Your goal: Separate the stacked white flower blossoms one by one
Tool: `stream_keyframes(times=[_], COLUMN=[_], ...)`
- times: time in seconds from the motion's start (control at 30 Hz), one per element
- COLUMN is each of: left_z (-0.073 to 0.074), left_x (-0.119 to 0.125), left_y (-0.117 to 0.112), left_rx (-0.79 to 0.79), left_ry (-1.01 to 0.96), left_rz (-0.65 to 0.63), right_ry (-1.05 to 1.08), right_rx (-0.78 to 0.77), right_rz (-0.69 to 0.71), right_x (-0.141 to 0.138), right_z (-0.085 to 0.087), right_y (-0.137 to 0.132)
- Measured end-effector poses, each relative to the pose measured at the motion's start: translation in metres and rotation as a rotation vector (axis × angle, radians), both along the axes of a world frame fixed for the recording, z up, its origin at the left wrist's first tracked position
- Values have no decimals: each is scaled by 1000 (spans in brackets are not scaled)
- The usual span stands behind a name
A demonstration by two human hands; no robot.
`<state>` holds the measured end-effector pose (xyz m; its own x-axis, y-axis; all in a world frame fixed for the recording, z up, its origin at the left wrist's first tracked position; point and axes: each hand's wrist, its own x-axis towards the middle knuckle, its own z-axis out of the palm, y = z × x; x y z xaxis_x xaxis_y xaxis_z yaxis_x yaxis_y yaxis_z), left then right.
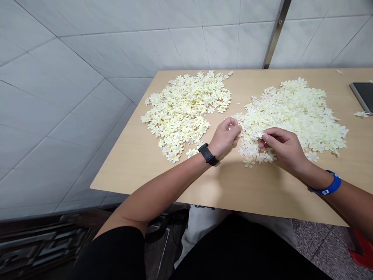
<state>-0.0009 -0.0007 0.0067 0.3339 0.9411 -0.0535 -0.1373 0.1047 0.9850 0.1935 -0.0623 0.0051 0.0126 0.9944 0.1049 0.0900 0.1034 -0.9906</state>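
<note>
Two heaps of small cream-white artificial flowers lie on the table, a left heap (pixel 183 112) and a right heap (pixel 294 112). My left hand (pixel 224 138), wearing a black wristwatch (pixel 208 154), is curled at the right heap's left edge with a small white piece showing between its fingertips. My right hand (pixel 284 147), wearing a blue wristband (pixel 328 184), pinches a flower (pixel 262 136) between thumb and forefinger, above the lower part of the right heap.
The light wooden table (pixel 239 186) stands against a white tiled wall (pixel 87 77) with a metal strip (pixel 275 35). A dark flat tablet-like object (pixel 363 95) and a loose flower (pixel 360 114) lie at the right. A red object (pixel 361 252) sits on the floor.
</note>
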Motion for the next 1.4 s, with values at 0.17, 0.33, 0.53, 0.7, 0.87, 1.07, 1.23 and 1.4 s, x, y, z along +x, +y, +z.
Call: stream_keyframes(times=[0.17, 0.33, 0.53, 0.7, 0.87, 1.07, 1.23, 1.4], left_z=[6, 3, -1, -2, -1, 0, -1, 0], left_x=[-2, -3, -2, -1, 1, 4, 1, -2], left_y=[-5, -11, -13, -18, -18, -15, -13, -13], left_rx=[431, 470, 537, 594, 589, 467, 437, 482], left_ry=[204, 311, 320, 348, 344, 314, 289, 255], left_rz=[-147, -135, -221, -268, -260, -214, -266, -257], right_ry=[-107, -106, -2, 113, 36, -207, -166, -47], right_rx=[59, 26, -62, -160, -128, 10, -6, -70], right_rz=[38, 40, 104, 224, 278, 173, 143, 150], right_x=[-3, -5, -7, -6, -2, -2, -6, -8], right_z=[4, 1, 0, 0, 6, 12, 10, 11], right_y=[-3, -3, -2, 0, 0, -3, -3, 0])
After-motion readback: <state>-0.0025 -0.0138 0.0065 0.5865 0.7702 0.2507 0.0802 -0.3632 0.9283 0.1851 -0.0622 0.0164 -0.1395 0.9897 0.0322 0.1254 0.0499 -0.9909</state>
